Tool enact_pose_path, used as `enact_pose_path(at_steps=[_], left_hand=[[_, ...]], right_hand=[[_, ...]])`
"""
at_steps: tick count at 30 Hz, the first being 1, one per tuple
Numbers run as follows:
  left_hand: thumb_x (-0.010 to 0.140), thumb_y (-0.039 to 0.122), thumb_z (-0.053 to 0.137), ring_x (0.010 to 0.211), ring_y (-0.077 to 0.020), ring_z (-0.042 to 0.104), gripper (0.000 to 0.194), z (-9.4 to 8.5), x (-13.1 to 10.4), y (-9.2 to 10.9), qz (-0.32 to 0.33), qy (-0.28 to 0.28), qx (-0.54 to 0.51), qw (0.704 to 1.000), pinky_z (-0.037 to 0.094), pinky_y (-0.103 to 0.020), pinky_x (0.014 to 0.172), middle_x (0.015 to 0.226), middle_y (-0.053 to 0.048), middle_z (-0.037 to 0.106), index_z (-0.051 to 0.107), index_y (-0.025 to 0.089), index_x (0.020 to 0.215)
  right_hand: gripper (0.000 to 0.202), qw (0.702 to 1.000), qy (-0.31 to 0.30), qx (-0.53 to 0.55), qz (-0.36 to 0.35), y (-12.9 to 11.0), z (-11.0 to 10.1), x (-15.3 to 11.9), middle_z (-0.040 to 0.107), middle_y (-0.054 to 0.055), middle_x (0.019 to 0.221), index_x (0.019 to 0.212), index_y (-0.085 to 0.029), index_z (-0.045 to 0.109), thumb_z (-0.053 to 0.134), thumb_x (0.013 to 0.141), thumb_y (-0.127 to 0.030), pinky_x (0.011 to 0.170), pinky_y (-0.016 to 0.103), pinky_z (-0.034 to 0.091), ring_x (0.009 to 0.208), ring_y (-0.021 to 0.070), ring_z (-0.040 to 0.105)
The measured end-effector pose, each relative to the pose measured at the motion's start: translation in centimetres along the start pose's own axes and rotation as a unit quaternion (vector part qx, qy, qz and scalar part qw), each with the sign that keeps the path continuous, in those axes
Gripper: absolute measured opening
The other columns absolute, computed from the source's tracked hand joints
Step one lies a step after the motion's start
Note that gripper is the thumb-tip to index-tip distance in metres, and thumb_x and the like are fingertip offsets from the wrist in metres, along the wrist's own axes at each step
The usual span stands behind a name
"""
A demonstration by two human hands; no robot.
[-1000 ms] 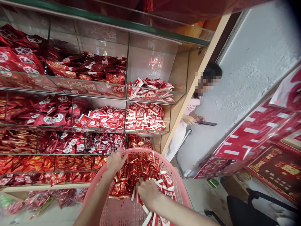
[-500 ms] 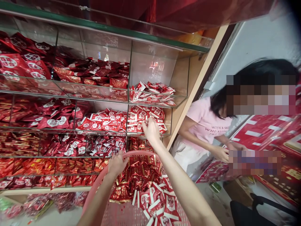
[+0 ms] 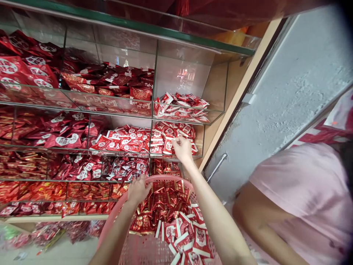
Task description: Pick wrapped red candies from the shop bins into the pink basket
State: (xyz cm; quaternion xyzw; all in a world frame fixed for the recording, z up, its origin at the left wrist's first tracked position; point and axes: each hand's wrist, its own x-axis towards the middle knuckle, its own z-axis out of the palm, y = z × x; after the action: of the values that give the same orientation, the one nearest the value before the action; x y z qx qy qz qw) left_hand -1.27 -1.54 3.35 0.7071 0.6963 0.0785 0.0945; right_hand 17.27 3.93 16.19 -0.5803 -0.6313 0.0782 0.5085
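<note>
My left hand [image 3: 138, 189] grips the far rim of a pink perforated basket [image 3: 110, 224], thumb on the inner side. Inside the basket, dark red and gold packets [image 3: 165, 200] lie at the back and red-and-white packets [image 3: 190, 237] at the front right. My right hand [image 3: 182, 149] reaches over the basket to the right-hand shelf compartment, its fingers pinched at a small red-and-white packet [image 3: 168, 145] on the pile there. Other packets of the same kind lie around it, behind the glass edge.
Glass shelves with dividers [image 3: 154, 73] hold many red packets [image 3: 66, 138] to the left. A wooden side panel [image 3: 234, 106] borders them. A person in a pink shirt [image 3: 298, 184] is close on the right, by a grey wall [image 3: 298, 84]. Bagged goods [image 3: 45, 232] sit below the shelves.
The person at the right has moved closer and bent down, with face and hands out of view. My right hand has shifted slightly right, its fingers now closed together. My left hand stays on the rim.
</note>
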Motion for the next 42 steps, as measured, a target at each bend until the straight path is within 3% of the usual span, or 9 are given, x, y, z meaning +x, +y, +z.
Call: enact_pose_path(at_steps=[5,9,12,16,19,21,25,28,42], left_hand=[[0.081,0.047,0.037,0.104,-0.0262,0.052,0.049,0.1,0.0,0.1,-0.001,0.006,0.005,1.000,0.038,-0.035,0.082,0.107,-0.013,0.062,0.046,0.014,0.115],[0.081,0.048,0.037,0.106,-0.0262,0.052,0.051,0.1,0.1,0.1,-0.005,0.001,0.009,1.000,0.038,-0.035,0.083,0.109,-0.014,0.061,0.045,0.014,0.118],[0.081,0.048,0.036,0.107,-0.0257,0.051,0.053,0.1,0.1,0.2,-0.008,0.002,0.007,1.000,0.037,-0.035,0.085,0.112,-0.014,0.060,0.043,0.014,0.120],[0.081,0.045,0.038,0.107,-0.0255,0.051,0.048,-0.2,0.0,0.2,0.001,-0.009,0.001,1.000,0.038,-0.034,0.083,0.112,-0.012,0.061,0.044,0.017,0.119],[0.081,0.046,0.037,0.107,-0.0258,0.051,0.050,-0.2,0.0,0.2,-0.001,-0.010,0.006,1.000,0.038,-0.034,0.083,0.111,-0.012,0.061,0.043,0.016,0.120],[0.081,0.048,0.036,0.108,-0.0265,0.050,0.053,-0.1,0.0,0.3,-0.003,-0.004,0.011,1.000,0.037,-0.035,0.085,0.113,-0.014,0.060,0.042,0.014,0.121],[0.082,0.049,0.035,0.108,-0.0271,0.050,0.055,0.0,0.1,0.3,-0.004,-0.005,0.021,1.000,0.037,-0.036,0.085,0.114,-0.014,0.059,0.042,0.013,0.122],[0.082,0.048,0.035,0.108,-0.0268,0.050,0.053,-0.1,0.0,0.3,-0.002,-0.004,0.020,1.000,0.038,-0.035,0.084,0.113,-0.014,0.059,0.043,0.014,0.121],[0.081,0.049,0.035,0.105,-0.0261,0.052,0.051,-0.1,0.5,0.1,0.004,-0.008,0.030,1.000,0.038,-0.035,0.084,0.109,-0.012,0.062,0.044,0.015,0.117]], right_hand=[[0.026,0.996,0.007,0.086,-0.018,-0.5,-2.0,-0.1,0.053,-0.002,0.057,0.065,-0.017,0.052,0.047,0.079,-0.038,0.053,0.022,0.035,0.053,0.0108,0.049],[0.025,0.975,-0.064,0.213,-0.005,-1.4,-3.6,-0.3,0.049,-0.006,0.052,0.071,-0.017,0.050,0.051,0.079,-0.041,0.044,0.019,0.032,0.042,0.0064,0.042],[0.024,0.937,-0.233,0.259,0.004,-2.5,-5.1,-1.2,0.048,-0.007,0.051,0.078,-0.017,0.053,0.054,0.078,-0.041,0.041,0.017,0.030,0.041,0.0042,0.040],[0.022,0.834,-0.499,0.232,0.022,-3.0,-6.2,-3.4,0.053,-0.006,0.058,0.081,-0.016,0.056,0.058,0.076,-0.038,0.044,0.015,0.035,0.047,0.0035,0.046],[0.022,0.751,-0.631,0.193,0.034,-1.0,-5.4,-5.6,0.053,-0.006,0.058,0.078,-0.015,0.057,0.061,0.074,-0.035,0.043,0.015,0.036,0.046,0.0032,0.047],[0.023,0.717,-0.675,0.166,0.048,1.4,-4.5,-7.1,0.054,-0.006,0.057,0.075,-0.014,0.055,0.063,0.073,-0.035,0.042,0.014,0.036,0.046,0.0039,0.049],[0.031,0.691,-0.704,0.138,0.091,6.6,-3.2,-9.8,0.055,-0.005,0.058,0.074,-0.014,0.054,0.068,0.065,-0.040,0.041,0.016,0.038,0.046,0.0065,0.053],[0.034,0.687,-0.703,0.144,0.112,9.0,-3.2,-11.1,0.056,-0.004,0.058,0.074,-0.013,0.054,0.069,0.063,-0.042,0.042,0.016,0.039,0.046,0.0067,0.053],[0.027,0.698,-0.668,0.171,0.193,12.1,-5.0,-13.3,0.055,-0.005,0.062,0.082,-0.014,0.052,0.066,0.070,-0.034,0.035,0.013,0.033,0.041,0.0059,0.054]])
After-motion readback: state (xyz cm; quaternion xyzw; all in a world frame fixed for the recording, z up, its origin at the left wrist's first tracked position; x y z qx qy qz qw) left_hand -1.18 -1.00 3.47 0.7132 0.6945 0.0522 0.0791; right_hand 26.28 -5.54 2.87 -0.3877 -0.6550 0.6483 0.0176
